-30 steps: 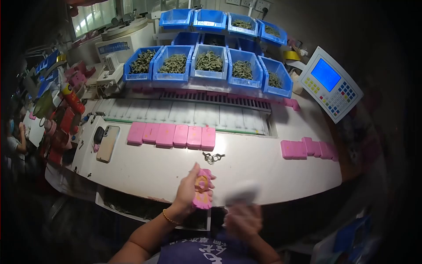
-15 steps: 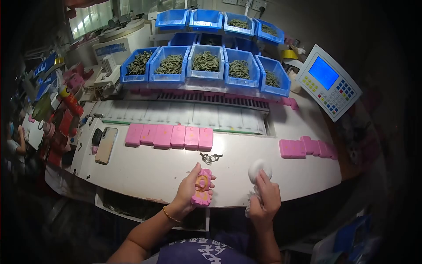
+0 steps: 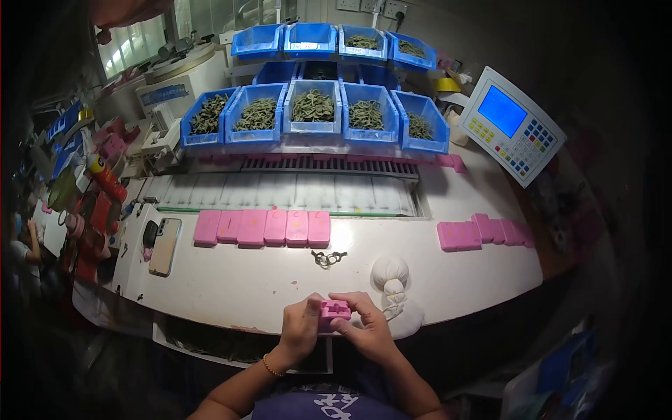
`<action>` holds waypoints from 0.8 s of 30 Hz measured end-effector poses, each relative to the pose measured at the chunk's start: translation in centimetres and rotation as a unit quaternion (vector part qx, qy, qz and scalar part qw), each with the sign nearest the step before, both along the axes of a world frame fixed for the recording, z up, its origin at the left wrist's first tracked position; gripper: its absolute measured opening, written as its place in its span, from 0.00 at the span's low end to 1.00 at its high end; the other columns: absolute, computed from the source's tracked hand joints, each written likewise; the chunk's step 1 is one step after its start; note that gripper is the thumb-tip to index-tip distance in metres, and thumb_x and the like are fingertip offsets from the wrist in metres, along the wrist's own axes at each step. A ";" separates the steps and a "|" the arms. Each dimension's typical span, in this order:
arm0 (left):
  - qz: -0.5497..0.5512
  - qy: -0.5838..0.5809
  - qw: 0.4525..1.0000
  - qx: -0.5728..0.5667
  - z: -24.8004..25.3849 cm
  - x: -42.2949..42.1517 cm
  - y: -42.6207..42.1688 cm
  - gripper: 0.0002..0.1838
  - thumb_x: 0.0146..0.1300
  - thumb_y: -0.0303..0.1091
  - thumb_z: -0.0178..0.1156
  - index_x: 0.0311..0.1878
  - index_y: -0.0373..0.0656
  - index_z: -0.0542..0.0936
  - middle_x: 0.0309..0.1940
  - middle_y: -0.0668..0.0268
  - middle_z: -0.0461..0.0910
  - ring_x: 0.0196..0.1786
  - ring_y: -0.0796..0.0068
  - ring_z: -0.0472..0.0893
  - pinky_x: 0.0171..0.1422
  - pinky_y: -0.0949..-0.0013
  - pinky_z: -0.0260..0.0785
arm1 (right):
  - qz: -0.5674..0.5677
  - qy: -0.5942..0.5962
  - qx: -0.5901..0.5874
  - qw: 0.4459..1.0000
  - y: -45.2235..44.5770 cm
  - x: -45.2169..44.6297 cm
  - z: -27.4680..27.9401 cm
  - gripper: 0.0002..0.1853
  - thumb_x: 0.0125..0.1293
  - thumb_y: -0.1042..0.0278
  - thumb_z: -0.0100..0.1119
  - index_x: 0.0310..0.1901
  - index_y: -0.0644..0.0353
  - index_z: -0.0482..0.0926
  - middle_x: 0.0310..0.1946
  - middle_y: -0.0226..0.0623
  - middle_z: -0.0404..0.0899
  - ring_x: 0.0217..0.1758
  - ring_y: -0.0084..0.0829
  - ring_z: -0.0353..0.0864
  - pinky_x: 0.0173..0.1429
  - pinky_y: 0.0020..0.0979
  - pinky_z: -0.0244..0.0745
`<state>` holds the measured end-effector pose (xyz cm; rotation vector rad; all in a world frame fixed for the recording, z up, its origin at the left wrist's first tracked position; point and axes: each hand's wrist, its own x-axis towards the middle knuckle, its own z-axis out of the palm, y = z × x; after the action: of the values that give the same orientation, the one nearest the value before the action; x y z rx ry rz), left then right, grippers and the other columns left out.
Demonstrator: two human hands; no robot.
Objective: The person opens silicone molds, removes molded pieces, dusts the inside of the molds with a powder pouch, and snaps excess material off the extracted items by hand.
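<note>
Both my hands are closed around a pink mould block [image 3: 335,310] at the front edge of the white table. My left hand [image 3: 301,324] grips its left side, thumb on top. From the right, the fingers and thumb of my right hand [image 3: 365,325] hold the same block. A recess shows in the block's upper end; its inner faces are hidden. Just right of my right hand lies a tied white cloth pouch [image 3: 390,271], with white powder around its tail. Beyond the hands rest several small dark ring-like pieces [image 3: 329,259].
A row of pink blocks [image 3: 262,228] stands behind the dark pieces, with more pink blocks [image 3: 460,236] at right. A phone [image 3: 164,246] lies left. Blue bins [image 3: 260,112] of greenish pieces rise at the back, beside a keypad display [image 3: 514,126]. An open drawer [image 3: 241,357] sits below the table edge.
My right hand has let go of the white pouch, leaving it on the table, and moved left onto the mould. The mould's patterned inner face no longer shows. The view has shifted slightly.
</note>
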<state>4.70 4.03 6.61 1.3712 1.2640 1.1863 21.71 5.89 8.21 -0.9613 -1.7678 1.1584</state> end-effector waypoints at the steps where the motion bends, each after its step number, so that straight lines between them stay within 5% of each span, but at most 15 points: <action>1: -0.002 0.000 1.000 0.000 0.2 -0.2 -0.1 0.34 0.78 0.60 0.38 0.37 0.37 0.81 0.28 0.62 0.80 0.32 0.74 0.80 0.37 0.71 0.73 | -0.005 0.067 -0.045 0.997 -0.1 0.0 -0.6 0.24 0.65 0.61 0.69 0.60 0.61 0.79 0.44 0.36 0.79 0.48 0.27 0.73 0.57 0.28 0.69; 4: -0.019 0.036 0.997 0.062 0.7 -0.2 -0.4 0.23 0.77 0.51 0.51 0.41 0.37 0.80 0.33 0.62 0.82 0.37 0.74 0.82 0.41 0.70 0.76 | -0.014 0.136 -0.072 0.988 -0.3 0.3 -1.1 0.20 0.65 0.65 0.68 0.57 0.61 0.80 0.41 0.33 0.79 0.43 0.23 0.74 0.53 0.24 0.69; 6: -0.070 -0.037 0.997 -0.002 0.9 -0.1 -0.8 0.13 0.70 0.36 0.63 0.46 0.35 0.79 0.41 0.61 0.83 0.43 0.74 0.83 0.50 0.68 0.78 | -0.020 0.139 -0.058 0.988 -0.6 0.4 -1.5 0.18 0.65 0.67 0.68 0.55 0.62 0.80 0.41 0.32 0.78 0.41 0.22 0.73 0.52 0.23 0.69; 9: -0.068 -0.158 0.984 -0.037 0.0 -0.2 -0.8 0.14 0.64 0.27 0.67 0.51 0.33 0.78 0.47 0.60 0.82 0.48 0.74 0.83 0.55 0.68 0.78 | -0.075 0.197 -0.120 0.970 -1.2 -0.2 -2.9 0.18 0.64 0.71 0.70 0.54 0.63 0.79 0.43 0.33 0.79 0.41 0.20 0.73 0.51 0.22 0.70; 15: -0.016 -0.202 0.978 -0.038 0.4 -0.9 -1.1 0.14 0.63 0.27 0.68 0.51 0.34 0.80 0.47 0.60 0.84 0.50 0.72 0.83 0.57 0.67 0.77 | -0.044 0.234 -0.071 0.969 -0.4 -1.0 -1.4 0.20 0.62 0.72 0.71 0.54 0.61 0.76 0.49 0.38 0.79 0.50 0.25 0.77 0.57 0.28 0.71; 16: -0.015 -0.201 0.979 -0.037 0.5 -1.1 -1.1 0.14 0.63 0.27 0.68 0.51 0.34 0.80 0.47 0.60 0.84 0.50 0.72 0.83 0.57 0.67 0.77 | -0.044 0.135 -0.041 0.989 -0.3 -0.7 -0.6 0.22 0.61 0.71 0.72 0.56 0.61 0.76 0.51 0.38 0.79 0.50 0.28 0.76 0.57 0.29 0.70; 18: 0.048 0.035 0.995 0.082 1.2 -2.1 -0.7 0.15 0.59 0.25 0.69 0.49 0.36 0.81 0.43 0.60 0.85 0.46 0.67 0.84 0.53 0.67 0.77 | -0.038 0.040 -0.005 0.998 0.2 -0.2 -0.6 0.24 0.60 0.71 0.72 0.57 0.62 0.76 0.52 0.39 0.79 0.49 0.31 0.75 0.57 0.31 0.70; 19: 0.055 0.041 0.994 0.089 1.4 -2.7 -0.3 0.15 0.59 0.25 0.69 0.49 0.36 0.81 0.43 0.60 0.85 0.46 0.67 0.84 0.53 0.67 0.77 | -0.098 -0.049 0.087 0.990 0.4 0.2 -1.4 0.23 0.60 0.72 0.71 0.57 0.62 0.77 0.54 0.40 0.79 0.51 0.36 0.75 0.58 0.34 0.71; 20: 0.137 0.166 0.959 0.184 1.7 -3.5 0.1 0.16 0.56 0.23 0.70 0.48 0.35 0.81 0.40 0.59 0.85 0.44 0.64 0.83 0.51 0.66 0.76 | -0.156 -0.134 0.180 0.962 0.7 0.4 -2.0 0.23 0.59 0.73 0.70 0.57 0.62 0.78 0.55 0.42 0.79 0.53 0.40 0.76 0.59 0.37 0.71; 21: 0.217 0.286 0.893 0.272 1.8 -4.3 0.4 0.17 0.53 0.22 0.72 0.47 0.34 0.82 0.38 0.58 0.84 0.42 0.62 0.83 0.49 0.65 0.75 | -0.147 -0.125 0.187 0.963 1.0 0.7 -2.3 0.23 0.59 0.73 0.70 0.57 0.62 0.78 0.55 0.42 0.79 0.53 0.40 0.76 0.59 0.37 0.71; 24: 0.164 0.434 0.859 0.215 1.4 -6.4 -0.1 0.23 0.55 0.32 0.71 0.56 0.41 0.80 0.48 0.57 0.82 0.48 0.58 0.79 0.52 0.61 0.74 | -0.177 -0.079 0.144 0.970 1.4 1.2 -3.1 0.16 0.60 0.75 0.67 0.51 0.62 0.81 0.54 0.45 0.81 0.54 0.45 0.76 0.58 0.40 0.71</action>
<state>-1.66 3.94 7.99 2.2409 1.9958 1.1390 22.86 7.26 5.14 -1.1562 -1.7368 0.5959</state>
